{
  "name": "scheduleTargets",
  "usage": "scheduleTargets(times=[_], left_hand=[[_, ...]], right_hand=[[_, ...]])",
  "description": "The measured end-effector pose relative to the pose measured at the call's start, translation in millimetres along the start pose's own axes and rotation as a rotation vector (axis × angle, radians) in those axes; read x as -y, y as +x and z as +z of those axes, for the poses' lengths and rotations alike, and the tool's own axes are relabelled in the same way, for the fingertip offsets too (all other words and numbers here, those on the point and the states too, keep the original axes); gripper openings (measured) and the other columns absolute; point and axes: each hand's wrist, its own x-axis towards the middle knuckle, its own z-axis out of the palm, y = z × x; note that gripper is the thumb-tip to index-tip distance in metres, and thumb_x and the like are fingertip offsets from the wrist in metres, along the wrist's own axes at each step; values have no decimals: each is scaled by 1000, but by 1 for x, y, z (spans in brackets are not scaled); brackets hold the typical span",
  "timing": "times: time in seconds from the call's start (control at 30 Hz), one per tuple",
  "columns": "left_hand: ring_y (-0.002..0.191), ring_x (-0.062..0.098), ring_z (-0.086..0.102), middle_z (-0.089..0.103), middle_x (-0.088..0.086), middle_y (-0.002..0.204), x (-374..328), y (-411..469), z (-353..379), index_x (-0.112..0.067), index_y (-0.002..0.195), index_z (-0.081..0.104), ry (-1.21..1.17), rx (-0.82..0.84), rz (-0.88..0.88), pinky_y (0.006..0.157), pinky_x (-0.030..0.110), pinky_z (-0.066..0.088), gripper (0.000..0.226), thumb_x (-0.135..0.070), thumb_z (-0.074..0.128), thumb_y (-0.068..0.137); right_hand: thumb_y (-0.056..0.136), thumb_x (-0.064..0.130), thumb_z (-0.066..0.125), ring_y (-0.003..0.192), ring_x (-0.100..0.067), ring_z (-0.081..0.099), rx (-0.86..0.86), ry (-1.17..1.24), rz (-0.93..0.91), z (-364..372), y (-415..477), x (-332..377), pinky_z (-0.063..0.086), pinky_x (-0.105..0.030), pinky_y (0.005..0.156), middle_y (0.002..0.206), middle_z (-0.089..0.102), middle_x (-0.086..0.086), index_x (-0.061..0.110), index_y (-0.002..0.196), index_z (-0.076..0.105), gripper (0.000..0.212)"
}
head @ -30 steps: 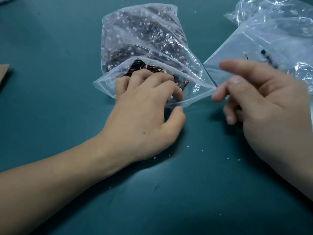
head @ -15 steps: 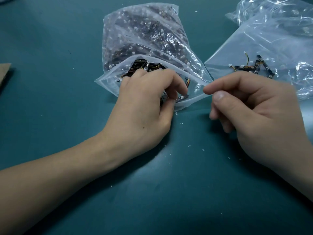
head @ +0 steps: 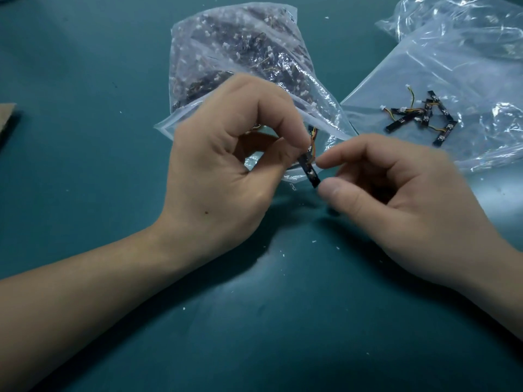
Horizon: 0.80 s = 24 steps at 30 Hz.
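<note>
My left hand (head: 226,165) pinches a small black circuit strip (head: 310,172) with orange wires between thumb and forefinger, just outside the mouth of a clear plastic bag (head: 240,49) packed with the same strips. My right hand (head: 396,199) is close beside it. Its forefinger tip and thumb tip sit on either side of the strip's lower end with a gap between them, and I cannot tell whether they touch it. The other fingers are loosely curled.
A second clear bag (head: 452,66) lies at the right with several black strips (head: 424,116) on or in it. Another crumpled bag (head: 452,12) is behind it. A cardboard corner (head: 5,117) shows at the left edge. White crumbs dot the teal table (head: 85,52).
My left hand has come out of the bag with one strip pinched and lifted. My right hand has let go of the bag's edge and moved left to the strip.
</note>
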Motion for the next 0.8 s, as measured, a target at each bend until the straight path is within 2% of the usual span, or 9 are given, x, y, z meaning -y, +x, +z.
scheduleTargets(times=[0.1, 0.17, 0.27, 0.33, 0.4, 0.47, 0.6, 0.7, 0.8], left_hand=[[86, 25, 64, 63, 9, 93, -3, -1, 2, -14, 85, 63, -38, 42, -10, 70, 23, 51, 28, 12, 75, 87], [89, 26, 66, 66, 7, 97, -4, -1, 1, -16, 90, 64, -68, 69, -70, 69, 31, 55, 25, 7, 74, 88], [90, 26, 69, 70, 7, 100, -7, 1, 0, -19, 103, 67, -85, 134, -204, 77, 41, 59, 18, -5, 72, 92], [84, 20, 69, 72, 4, 92, -9, 2, 0, -15, 109, 70, -39, 199, -266, 76, 35, 57, 13, -12, 69, 96], [70, 15, 65, 71, 0, 79, -12, 3, 0, -15, 102, 73, 21, 256, -288, 65, 25, 52, 9, -16, 65, 98], [61, 15, 58, 67, 3, 69, -15, 2, -1, -13, 90, 72, 49, 279, -302, 57, 20, 44, 13, -18, 63, 98], [59, 16, 50, 63, 9, 68, -18, 3, -3, -9, 85, 69, 25, 326, -321, 56, 18, 37, 12, -13, 64, 95], [57, 15, 49, 61, 7, 67, -18, 4, -3, -10, 84, 69, 0, 357, -328, 55, 18, 36, 13, -14, 64, 95], [60, 21, 55, 62, 4, 69, -17, 3, -3, -11, 84, 71, -33, 307, -312, 56, 28, 42, 17, -18, 64, 97]], right_hand=[[92, 42, 70, 62, -15, 61, 24, -110, -32, 1, 0, 1, 47, -18, 59, 78, 70, 11, 32, 98, 70, 11], [95, 36, 66, 64, -14, 62, 3, -141, -38, 0, 0, 1, 45, -16, 59, 76, 70, 9, 30, 90, 69, 9], [96, 38, 61, 58, -18, 58, -14, -78, -12, -2, 0, 0, 42, -19, 53, 73, 68, 2, 29, 86, 64, 15], [96, 37, 58, 55, -20, 56, -18, -59, -3, -1, 0, 0, 41, -22, 50, 71, 67, -1, 28, 85, 62, 14], [95, 38, 57, 55, -21, 55, -27, -59, -7, -1, 0, 0, 42, -25, 49, 71, 67, -2, 28, 86, 61, 15], [96, 41, 55, 54, -21, 55, -53, -42, -16, 0, 0, 1, 43, -28, 49, 72, 68, -1, 28, 86, 60, 17], [97, 41, 53, 54, -18, 57, -93, 24, -7, -2, 2, 2, 46, -28, 51, 76, 71, 6, 31, 87, 60, 17], [99, 42, 51, 56, -19, 58, -46, 7, -16, -3, 3, 1, 46, -29, 53, 77, 72, 7, 31, 88, 59, 17], [100, 38, 53, 57, -15, 59, 36, -38, -45, -3, 2, 2, 42, -18, 54, 74, 70, 9, 30, 86, 58, 16]])
